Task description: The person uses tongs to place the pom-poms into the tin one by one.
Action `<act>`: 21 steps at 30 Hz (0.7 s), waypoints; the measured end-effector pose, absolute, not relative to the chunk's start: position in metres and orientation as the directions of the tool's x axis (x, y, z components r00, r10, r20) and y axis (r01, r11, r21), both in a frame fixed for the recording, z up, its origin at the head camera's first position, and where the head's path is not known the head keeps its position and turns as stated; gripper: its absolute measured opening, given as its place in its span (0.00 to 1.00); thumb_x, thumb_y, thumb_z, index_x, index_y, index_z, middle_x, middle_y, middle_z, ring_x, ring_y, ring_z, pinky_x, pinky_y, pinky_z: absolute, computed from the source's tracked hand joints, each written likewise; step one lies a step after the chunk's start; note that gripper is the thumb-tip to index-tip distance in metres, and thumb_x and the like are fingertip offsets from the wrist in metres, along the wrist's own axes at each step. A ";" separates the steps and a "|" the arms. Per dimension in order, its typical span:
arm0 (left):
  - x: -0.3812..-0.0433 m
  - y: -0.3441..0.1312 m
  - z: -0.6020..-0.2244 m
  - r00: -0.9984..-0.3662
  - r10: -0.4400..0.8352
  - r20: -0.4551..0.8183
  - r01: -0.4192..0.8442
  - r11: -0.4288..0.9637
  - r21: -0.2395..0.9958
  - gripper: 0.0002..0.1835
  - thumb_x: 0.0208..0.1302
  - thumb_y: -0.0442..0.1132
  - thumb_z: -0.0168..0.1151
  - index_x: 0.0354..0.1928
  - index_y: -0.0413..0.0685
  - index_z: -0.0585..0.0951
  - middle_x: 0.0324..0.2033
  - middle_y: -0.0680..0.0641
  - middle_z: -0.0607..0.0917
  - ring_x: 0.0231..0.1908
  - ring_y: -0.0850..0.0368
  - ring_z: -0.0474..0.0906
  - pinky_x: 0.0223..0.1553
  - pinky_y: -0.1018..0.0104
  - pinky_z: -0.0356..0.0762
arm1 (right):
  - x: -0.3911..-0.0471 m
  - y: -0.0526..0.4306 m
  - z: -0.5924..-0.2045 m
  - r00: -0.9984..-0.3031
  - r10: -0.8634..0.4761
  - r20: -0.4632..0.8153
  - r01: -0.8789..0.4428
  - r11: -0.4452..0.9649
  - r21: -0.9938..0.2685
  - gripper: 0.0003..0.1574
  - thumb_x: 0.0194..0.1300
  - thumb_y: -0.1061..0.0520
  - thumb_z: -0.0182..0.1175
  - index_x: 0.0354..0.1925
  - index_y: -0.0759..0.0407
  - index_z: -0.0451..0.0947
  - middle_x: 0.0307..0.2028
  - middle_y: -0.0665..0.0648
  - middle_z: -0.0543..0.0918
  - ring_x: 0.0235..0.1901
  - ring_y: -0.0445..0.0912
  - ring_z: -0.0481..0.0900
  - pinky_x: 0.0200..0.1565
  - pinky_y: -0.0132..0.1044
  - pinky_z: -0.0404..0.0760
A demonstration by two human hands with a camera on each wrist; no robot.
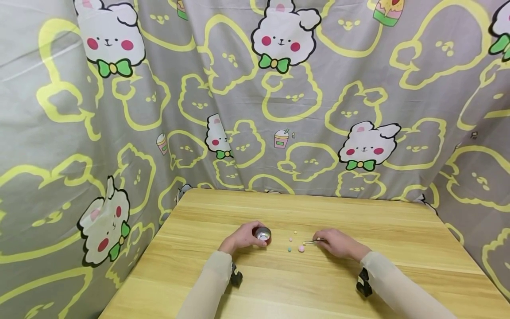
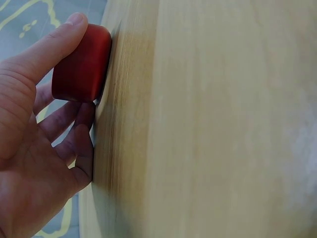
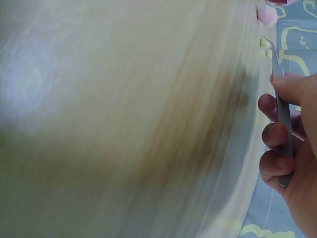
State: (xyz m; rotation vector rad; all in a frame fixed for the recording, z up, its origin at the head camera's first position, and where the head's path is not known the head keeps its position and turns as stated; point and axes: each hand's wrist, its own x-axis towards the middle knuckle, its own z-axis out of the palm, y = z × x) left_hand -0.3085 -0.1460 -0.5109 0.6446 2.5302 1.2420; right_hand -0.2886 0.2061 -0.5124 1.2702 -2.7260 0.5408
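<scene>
My left hand (image 1: 245,235) grips a small round red tin (image 1: 263,236) on the table, thumb on the near side. In the left wrist view the tin's red wall (image 2: 83,64) faces me; in the head view its top looks dark-rimmed with a shiny, pale inside. My right hand (image 1: 338,243) holds metal tweezers (image 3: 283,114), bent at the tip. Their tips are at a small yellow ball (image 1: 304,243); whether they pinch it I cannot tell. Around lie a larger pink ball (image 1: 301,249), a teal ball (image 1: 289,249), a small pink ball (image 1: 290,239) and another yellow ball (image 1: 295,232).
Everything lies on a wood-grain table (image 1: 279,283). A grey curtain (image 1: 239,102) with bunny prints hangs behind the table and along its sides. Dark devices (image 1: 363,283) are strapped at both wrists.
</scene>
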 end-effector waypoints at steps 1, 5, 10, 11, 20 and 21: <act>-0.308 -0.146 -0.511 -0.872 0.489 -0.028 0.276 0.537 0.797 0.23 0.50 0.38 0.74 0.49 0.48 0.78 0.44 0.49 0.80 0.46 0.53 0.74 0.48 0.56 0.69 | -0.288 0.206 -0.512 -0.651 -0.726 0.224 -0.756 0.591 -0.281 0.07 0.66 0.62 0.57 0.41 0.53 0.79 0.37 0.47 0.81 0.37 0.41 0.78 0.39 0.42 0.77; -0.308 -0.146 -0.511 -0.873 0.486 -0.026 0.271 0.530 0.803 0.23 0.50 0.37 0.74 0.49 0.48 0.78 0.44 0.49 0.80 0.46 0.52 0.74 0.49 0.55 0.69 | -0.288 0.208 -0.513 -0.658 -0.720 0.221 -0.749 0.595 -0.292 0.08 0.66 0.63 0.57 0.41 0.54 0.79 0.37 0.48 0.81 0.38 0.42 0.78 0.40 0.43 0.77; -0.309 -0.146 -0.510 -0.875 0.484 -0.035 0.267 0.540 0.798 0.23 0.50 0.39 0.74 0.49 0.50 0.78 0.44 0.50 0.80 0.47 0.54 0.74 0.49 0.56 0.69 | -0.288 0.210 -0.511 -0.678 -0.701 0.224 -0.732 0.612 -0.301 0.08 0.66 0.63 0.56 0.43 0.55 0.79 0.39 0.49 0.82 0.40 0.45 0.79 0.42 0.45 0.77; -0.309 -0.147 -0.510 -0.874 0.485 -0.036 0.267 0.541 0.797 0.24 0.50 0.40 0.74 0.50 0.50 0.78 0.45 0.50 0.80 0.47 0.54 0.74 0.49 0.56 0.69 | -0.288 0.210 -0.511 -0.679 -0.698 0.228 -0.731 0.611 -0.304 0.08 0.66 0.63 0.56 0.43 0.55 0.79 0.39 0.50 0.82 0.40 0.45 0.79 0.42 0.45 0.77; -0.308 -0.148 -0.512 -0.861 0.508 -0.023 0.297 0.539 0.788 0.25 0.51 0.41 0.74 0.52 0.48 0.77 0.45 0.50 0.79 0.46 0.56 0.74 0.47 0.60 0.71 | -0.293 0.214 -0.512 -0.685 -0.683 0.253 -0.725 0.606 -0.327 0.08 0.67 0.62 0.56 0.41 0.53 0.79 0.37 0.47 0.82 0.37 0.42 0.79 0.38 0.42 0.78; -0.308 -0.149 -0.512 -0.860 0.510 -0.015 0.304 0.536 0.787 0.25 0.51 0.40 0.74 0.51 0.47 0.77 0.45 0.50 0.79 0.46 0.56 0.74 0.47 0.60 0.71 | -0.293 0.214 -0.512 -0.687 -0.680 0.255 -0.723 0.607 -0.330 0.08 0.67 0.62 0.57 0.41 0.52 0.79 0.37 0.47 0.82 0.37 0.42 0.79 0.38 0.42 0.78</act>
